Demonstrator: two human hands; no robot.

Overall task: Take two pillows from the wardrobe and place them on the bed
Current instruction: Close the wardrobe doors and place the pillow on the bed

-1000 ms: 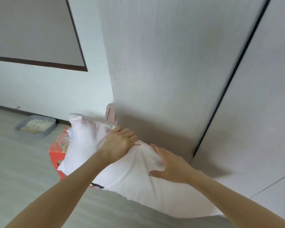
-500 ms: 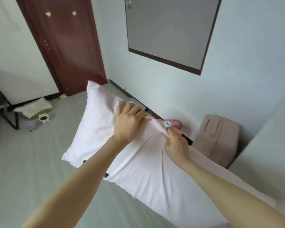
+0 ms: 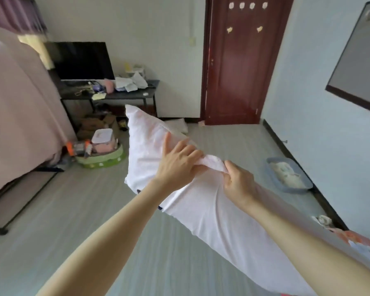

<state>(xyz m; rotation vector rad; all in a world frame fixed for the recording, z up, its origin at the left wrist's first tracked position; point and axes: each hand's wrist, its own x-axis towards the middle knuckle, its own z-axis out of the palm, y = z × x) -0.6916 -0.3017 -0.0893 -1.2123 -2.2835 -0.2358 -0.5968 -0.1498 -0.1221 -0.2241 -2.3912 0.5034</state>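
The white pillow (image 3: 201, 195) hangs in mid-air at the centre of the view, well clear of the grey floor (image 3: 77, 210), its long body running from a far corner near 11 o'clock down to the frame edge near 5 o'clock; the left hand (image 3: 178, 164) lies over its upper face with the fingers curled into a bunched fold of the cover; the right hand (image 3: 239, 182), just beside it toward 3 o'clock, pinches the same ridge of cloth between thumb and fingers; both hands are closed on fabric, neither spread. Further out, the bed (image 3: 15, 116) with its pink cover fills the 9 o'clock side, well apart from the pillow; a dark table (image 3: 115, 96) with a black screen (image 3: 81, 60) stands at 11 o'clock; a red-brown door (image 3: 241, 60) stands at 1 o'clock; a grey tray (image 3: 286, 178) sits on the floor at 3 o'clock. Whether one pillow or two are carried cannot be told; only one white mass shows. By my judgement the fetching is done for this load and the carry is under way; crossing to the bed and setting the pillow down remain, and no pillow is visible on the bed yet.
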